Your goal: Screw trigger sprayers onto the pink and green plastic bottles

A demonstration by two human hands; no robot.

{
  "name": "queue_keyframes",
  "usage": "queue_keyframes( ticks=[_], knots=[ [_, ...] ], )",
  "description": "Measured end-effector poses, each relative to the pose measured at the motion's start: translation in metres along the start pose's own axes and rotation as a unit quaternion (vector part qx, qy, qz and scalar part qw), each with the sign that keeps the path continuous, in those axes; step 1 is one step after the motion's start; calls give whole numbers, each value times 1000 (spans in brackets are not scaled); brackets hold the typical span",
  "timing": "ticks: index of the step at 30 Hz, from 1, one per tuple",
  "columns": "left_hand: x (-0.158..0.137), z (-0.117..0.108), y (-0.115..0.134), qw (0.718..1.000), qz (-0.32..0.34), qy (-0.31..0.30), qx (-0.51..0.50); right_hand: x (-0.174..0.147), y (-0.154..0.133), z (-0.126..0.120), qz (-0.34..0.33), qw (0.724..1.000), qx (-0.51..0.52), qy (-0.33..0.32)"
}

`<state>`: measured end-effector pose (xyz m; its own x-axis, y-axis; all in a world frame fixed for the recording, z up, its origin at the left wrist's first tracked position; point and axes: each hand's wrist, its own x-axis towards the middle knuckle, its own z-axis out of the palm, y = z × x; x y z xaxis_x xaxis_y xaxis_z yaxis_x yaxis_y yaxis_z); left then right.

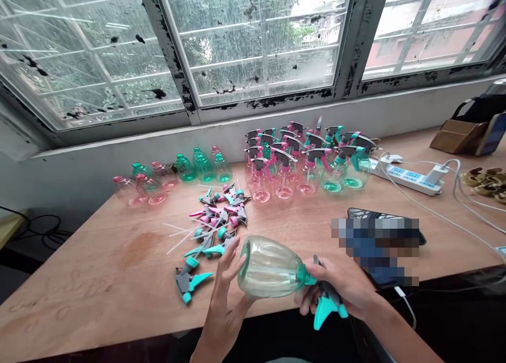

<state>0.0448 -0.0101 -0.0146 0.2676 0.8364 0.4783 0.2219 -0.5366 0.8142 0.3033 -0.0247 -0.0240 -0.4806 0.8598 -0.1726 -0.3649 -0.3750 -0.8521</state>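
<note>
A green-tinted clear spray bottle [271, 268] lies tilted on its side in the air above the table's front edge, its base toward the left. My right hand [336, 281] is closed round its neck and the grey and turquoise trigger head [330, 302], which sits at the bottle's mouth. Beside the base, my left hand [227, 294] is open with fingers spread; whether its thumb touches the bottle I cannot tell. Left of that hand lies a loose turquoise and grey spray head [190, 281]. Behind it is a pile of pink and turquoise spray heads [219, 215] with thin tubes.
Headless pink and green bottles [203, 168] stand at the back left. Several bottles with spray heads [284, 178] are grouped at the back middle. To the right are a phone [419, 235], a white power strip [411, 178] with cables, and a brown box [454, 136].
</note>
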Motion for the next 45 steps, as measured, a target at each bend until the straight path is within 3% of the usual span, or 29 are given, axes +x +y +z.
queue_keyframes(
  ticks=[4, 9, 11, 17, 20, 22, 24, 26, 28, 30, 34, 37, 39, 42, 45],
  knots=[
    [2, -4, 14, 996, 57, 28, 70, -4, 1, 4, -10, 1000, 0, -1],
    [1, -2, 29, 996, 55, 49, 51, -12, -1, 13, -147, 978, -108, 103],
    [0, -3, 31, 998, 42, 52, 20, -15, -3, 16, -173, 967, -141, 125],
    [-1, -12, 24, 998, 62, 8, -19, -13, -5, 24, -42, 999, -4, 6],
    [0, -17, 22, 999, 35, -9, -19, -11, -2, 25, -85, 995, -34, 33],
    [1, -18, 22, 1000, 2, -15, -25, -13, 1, 24, -160, 972, -136, 105],
    [1, -15, 23, 998, -31, -11, -49, -16, 3, 21, -250, 907, -287, 180],
    [2, -11, 23, 994, -79, -4, -75, -19, 5, 18, -321, 830, -409, 202],
    [3, -7, 21, 988, -126, -4, -91, -19, 6, 17, -343, 802, -449, 194],
    [4, -4, 19, 985, -136, 1, -104, -16, 7, 19, -312, 827, -426, 192],
    [5, -6, 15, 990, -81, 18, -111, -6, 7, 28, -231, 915, -296, 147],
    [5, -13, 19, 994, -62, 13, -94, -5, 4, 29, -225, 930, -271, 108],
    [5, -19, 25, 995, -74, -8, -61, -10, -2, 25, -240, 902, -340, 118],
    [7, -26, 35, 988, -103, -104, 42, -22, -13, 17, -258, 820, -497, 119],
    [14, -21, 37, 972, -60, -179, 139, -32, -23, 9, -293, 760, -572, 95]
  ],
)
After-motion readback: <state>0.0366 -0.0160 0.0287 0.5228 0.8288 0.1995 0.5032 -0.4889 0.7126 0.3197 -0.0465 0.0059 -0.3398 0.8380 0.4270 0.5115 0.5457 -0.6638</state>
